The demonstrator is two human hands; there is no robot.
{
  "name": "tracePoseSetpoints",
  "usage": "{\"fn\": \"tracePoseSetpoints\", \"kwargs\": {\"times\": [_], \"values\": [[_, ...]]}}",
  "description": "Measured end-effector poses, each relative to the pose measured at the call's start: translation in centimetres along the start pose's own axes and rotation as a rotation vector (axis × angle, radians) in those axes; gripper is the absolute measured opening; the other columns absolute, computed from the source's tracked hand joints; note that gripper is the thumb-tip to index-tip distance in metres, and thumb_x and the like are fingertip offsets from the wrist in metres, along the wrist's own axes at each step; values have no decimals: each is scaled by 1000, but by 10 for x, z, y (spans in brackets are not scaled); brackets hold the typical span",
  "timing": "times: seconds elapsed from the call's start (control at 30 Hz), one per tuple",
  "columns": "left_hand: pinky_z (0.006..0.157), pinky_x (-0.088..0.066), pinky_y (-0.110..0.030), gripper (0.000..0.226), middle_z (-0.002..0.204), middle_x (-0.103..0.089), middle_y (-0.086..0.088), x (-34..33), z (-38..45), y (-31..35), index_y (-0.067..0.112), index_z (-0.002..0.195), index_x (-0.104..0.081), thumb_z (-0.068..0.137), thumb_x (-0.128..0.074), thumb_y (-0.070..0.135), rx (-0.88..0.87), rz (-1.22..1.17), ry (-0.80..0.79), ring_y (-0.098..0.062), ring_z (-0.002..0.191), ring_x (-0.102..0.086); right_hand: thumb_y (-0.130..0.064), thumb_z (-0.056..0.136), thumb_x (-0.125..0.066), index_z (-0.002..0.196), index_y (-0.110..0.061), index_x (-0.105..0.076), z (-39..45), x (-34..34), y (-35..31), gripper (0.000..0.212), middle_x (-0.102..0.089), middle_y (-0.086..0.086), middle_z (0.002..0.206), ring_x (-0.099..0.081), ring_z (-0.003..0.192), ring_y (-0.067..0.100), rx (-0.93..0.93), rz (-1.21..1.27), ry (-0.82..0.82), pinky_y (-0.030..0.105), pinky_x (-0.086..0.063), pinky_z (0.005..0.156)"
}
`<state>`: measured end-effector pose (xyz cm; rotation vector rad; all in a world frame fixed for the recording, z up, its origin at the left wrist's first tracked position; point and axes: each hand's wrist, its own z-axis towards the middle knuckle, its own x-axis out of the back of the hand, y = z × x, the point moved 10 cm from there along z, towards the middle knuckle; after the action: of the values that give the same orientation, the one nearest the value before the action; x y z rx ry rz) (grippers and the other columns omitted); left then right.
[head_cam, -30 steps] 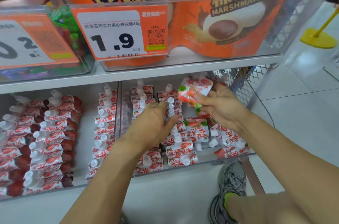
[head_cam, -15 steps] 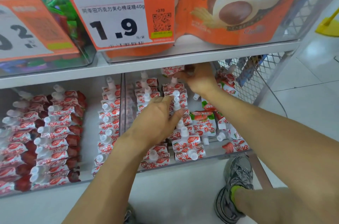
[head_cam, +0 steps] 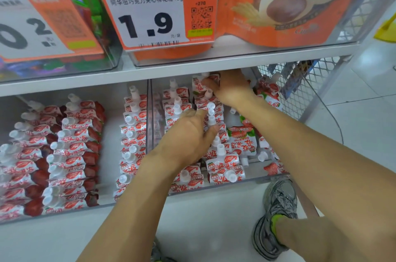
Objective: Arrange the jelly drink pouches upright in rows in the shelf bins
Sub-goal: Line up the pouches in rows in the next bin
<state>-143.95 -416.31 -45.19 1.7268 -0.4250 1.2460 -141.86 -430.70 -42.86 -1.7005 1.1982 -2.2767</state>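
Red-and-white jelly drink pouches with white caps stand in rows in two clear shelf bins. In the right bin (head_cam: 259, 179) my left hand (head_cam: 188, 133) lies with straight fingers against the upright rows (head_cam: 222, 167), touching the caps in the middle. My right hand (head_cam: 232, 88) reaches under the upper shelf to the back of that bin and pinches a pouch (head_cam: 204, 83) at the far end of a row. More pouches (head_cam: 243, 141) lie flat and jumbled on the bin's right side. The left bin (head_cam: 64, 211) holds several tidy rows (head_cam: 70, 154).
The upper shelf edge (head_cam: 171, 68) hangs low over the bins, with orange marshmallow bags (head_cam: 289, 4) and a 1.9 price tag (head_cam: 150, 11) above. A wire mesh panel (head_cam: 300, 94) closes the shelf's right side. My shoe (head_cam: 276, 214) stands on the tiled floor below.
My right hand carried a pouch from mid-air above the bin to the back of the row under the upper shelf. My left hand stayed on the rows. The camera moved closer.
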Motion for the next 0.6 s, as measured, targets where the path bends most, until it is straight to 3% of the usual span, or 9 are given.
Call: {"fn": "tracePoseSetpoints", "kwargs": {"times": [0.1,0.2,0.33,0.47,0.6], "values": [[97,-41,-28,50,130,-52,-9,1,0,0,11,135,-44,98,-43,45,-1,-2,3,-21,120,-47,-45,96,-58,108,-19,-62,4,-7,5,28,-61,-10,88,-62,92,14,-113,-154,-184,21,-40,62],[98,-40,-30,50,129,-53,-10,1,0,1,11,135,-44,98,-43,44,-9,2,5,-21,121,-47,-66,86,-58,103,-14,-66,5,-16,-2,55,-64,-2,95,-62,92,18,-130,-283,-200,27,-51,80],[92,-40,-28,46,121,-55,-10,0,2,1,10,131,-46,97,-45,42,-15,0,12,-21,114,-48,-54,88,-62,91,-11,-70,7,-24,-6,44,-72,5,88,-69,87,25,-68,-216,62,32,-56,76],[95,-39,-27,46,125,-54,-11,-1,1,2,11,132,-46,98,-44,42,-20,1,14,-22,118,-47,-37,81,-75,91,-14,-59,-3,-29,17,30,-64,-2,83,-65,81,21,-127,32,90,27,-48,63],[100,-38,-31,52,132,-50,-12,0,-3,3,10,137,-42,98,-42,44,-15,19,4,-23,125,-44,-37,84,-73,94,-18,-51,-4,-31,37,31,-64,-1,88,-62,81,21,-238,195,1,27,-43,59]]}}
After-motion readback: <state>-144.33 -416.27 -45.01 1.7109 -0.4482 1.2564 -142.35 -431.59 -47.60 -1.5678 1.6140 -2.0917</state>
